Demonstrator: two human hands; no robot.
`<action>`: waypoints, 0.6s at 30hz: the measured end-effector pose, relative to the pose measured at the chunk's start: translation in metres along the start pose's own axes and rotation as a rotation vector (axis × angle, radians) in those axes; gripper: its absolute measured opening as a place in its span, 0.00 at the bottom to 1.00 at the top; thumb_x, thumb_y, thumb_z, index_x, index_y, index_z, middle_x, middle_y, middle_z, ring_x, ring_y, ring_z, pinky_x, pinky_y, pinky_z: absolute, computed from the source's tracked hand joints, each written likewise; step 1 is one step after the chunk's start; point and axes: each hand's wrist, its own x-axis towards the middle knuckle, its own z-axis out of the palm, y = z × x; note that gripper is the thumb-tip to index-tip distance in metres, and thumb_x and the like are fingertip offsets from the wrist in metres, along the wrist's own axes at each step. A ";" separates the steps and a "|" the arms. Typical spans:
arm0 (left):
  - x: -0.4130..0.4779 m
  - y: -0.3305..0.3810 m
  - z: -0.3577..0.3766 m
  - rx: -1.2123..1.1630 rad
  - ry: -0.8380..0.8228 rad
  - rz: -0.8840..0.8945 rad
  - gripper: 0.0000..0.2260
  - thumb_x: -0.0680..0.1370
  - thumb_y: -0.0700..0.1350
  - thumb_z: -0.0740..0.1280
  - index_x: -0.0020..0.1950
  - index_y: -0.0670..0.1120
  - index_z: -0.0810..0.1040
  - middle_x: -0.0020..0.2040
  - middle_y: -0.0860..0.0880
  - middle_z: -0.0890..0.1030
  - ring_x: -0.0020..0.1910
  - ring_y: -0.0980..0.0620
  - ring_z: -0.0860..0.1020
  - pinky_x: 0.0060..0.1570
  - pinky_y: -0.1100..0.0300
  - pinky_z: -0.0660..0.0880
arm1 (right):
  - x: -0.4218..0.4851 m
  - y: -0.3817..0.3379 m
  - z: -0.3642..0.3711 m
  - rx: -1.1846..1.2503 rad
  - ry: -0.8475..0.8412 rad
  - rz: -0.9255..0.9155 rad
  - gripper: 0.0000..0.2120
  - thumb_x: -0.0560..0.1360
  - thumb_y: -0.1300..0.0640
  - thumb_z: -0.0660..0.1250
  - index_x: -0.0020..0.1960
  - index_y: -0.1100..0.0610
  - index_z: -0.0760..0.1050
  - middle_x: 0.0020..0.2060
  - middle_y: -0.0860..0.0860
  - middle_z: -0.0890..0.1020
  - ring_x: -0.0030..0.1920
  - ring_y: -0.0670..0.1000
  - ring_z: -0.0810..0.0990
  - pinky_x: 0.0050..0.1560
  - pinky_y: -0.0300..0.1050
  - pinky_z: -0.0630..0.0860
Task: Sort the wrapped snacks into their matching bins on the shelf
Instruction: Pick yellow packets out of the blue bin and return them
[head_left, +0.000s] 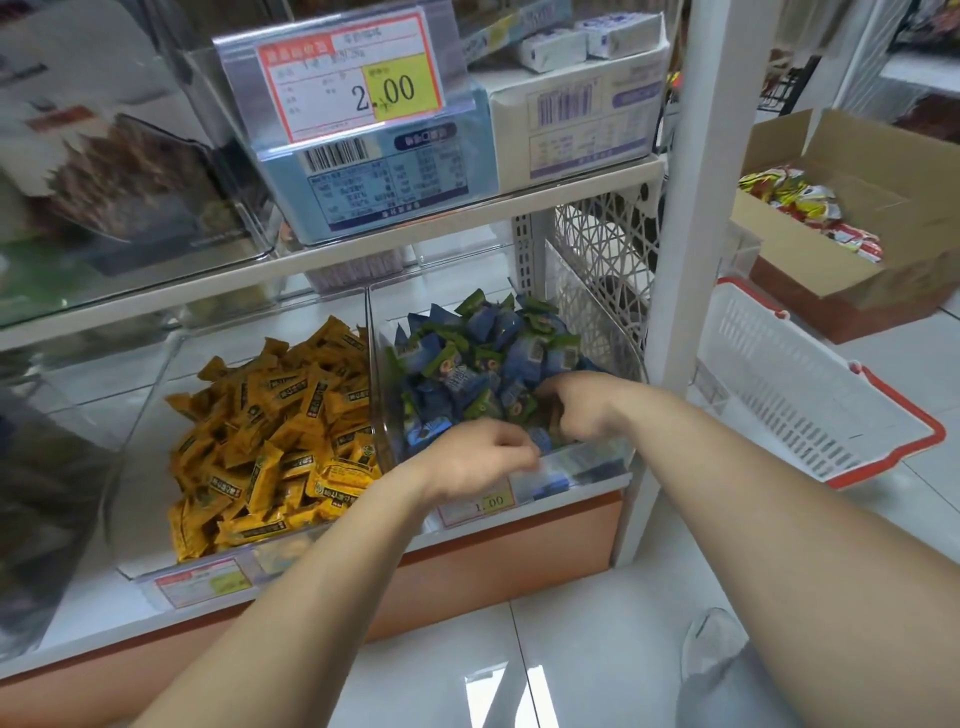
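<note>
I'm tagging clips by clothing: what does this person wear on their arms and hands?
Nothing that shows. No sleeve reaches into view, and neither wrist carries a watch or bracelet. The left hand and right hand are ungloved; the fingers are too blurred to check for rings.

Two clear bins are set side by side on the white lower shelf (78, 613): the left bin (140, 415) is filled with yellow wrapped snacks (275, 431), the right bin (618, 353) with blue and green wrapped snacks (478, 358). A light blue carton (395, 176) and a white carton (576, 119) are carried on the upper shelf (363, 244). On the tiled floor (597, 649), a tilted white basket (810, 395) and a cardboard box (883, 208) are seen.
</note>
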 end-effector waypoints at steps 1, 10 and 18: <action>-0.004 -0.001 0.000 0.099 0.042 0.027 0.10 0.72 0.56 0.66 0.48 0.53 0.82 0.46 0.57 0.82 0.46 0.54 0.79 0.43 0.62 0.73 | 0.000 -0.001 -0.001 -0.025 -0.010 0.012 0.24 0.74 0.63 0.65 0.70 0.56 0.73 0.63 0.55 0.79 0.58 0.56 0.79 0.55 0.45 0.76; -0.033 -0.008 0.009 0.176 0.308 0.106 0.11 0.66 0.55 0.74 0.41 0.54 0.75 0.38 0.56 0.76 0.36 0.59 0.72 0.32 0.64 0.65 | -0.001 -0.012 0.001 -0.270 -0.054 0.043 0.05 0.74 0.62 0.67 0.50 0.59 0.76 0.44 0.55 0.77 0.42 0.54 0.75 0.42 0.42 0.71; -0.041 -0.014 0.001 -0.004 0.320 0.106 0.10 0.69 0.49 0.79 0.47 0.56 0.81 0.47 0.56 0.83 0.47 0.56 0.79 0.48 0.59 0.75 | -0.006 -0.012 0.000 -0.196 -0.035 0.042 0.12 0.75 0.63 0.64 0.58 0.63 0.79 0.53 0.59 0.82 0.49 0.56 0.80 0.44 0.45 0.76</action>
